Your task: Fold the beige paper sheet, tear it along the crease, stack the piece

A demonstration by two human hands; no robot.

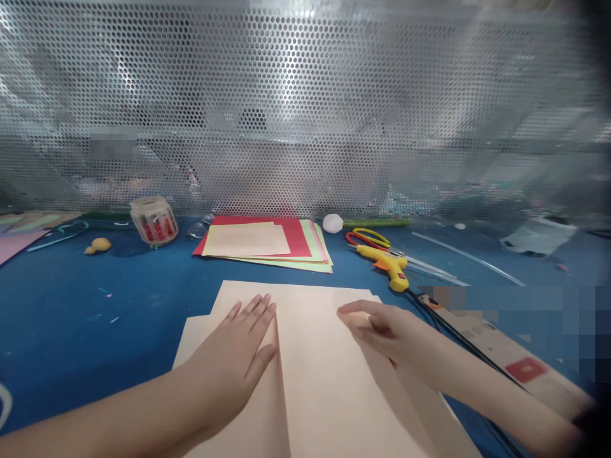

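A large cream paper sheet (315, 356) lies on the blue table (95, 299) in front of me, with a fold or second layer running down its left part. My left hand (236, 356) rests flat on that left part, fingers stretched out and together, palm down. My right hand (382, 327) lies on the sheet's right part with its fingers extended toward the left, pressing the paper. Neither hand holds anything.
A stack of coloured papers (267, 245) lies behind the sheet. To its right are a white ball (333, 223), scissors (367, 238) and a yellow glue gun (389, 264) with a black cord. A jar (153, 219) stands at left. A perforated metal screen (305, 108) closes the back.
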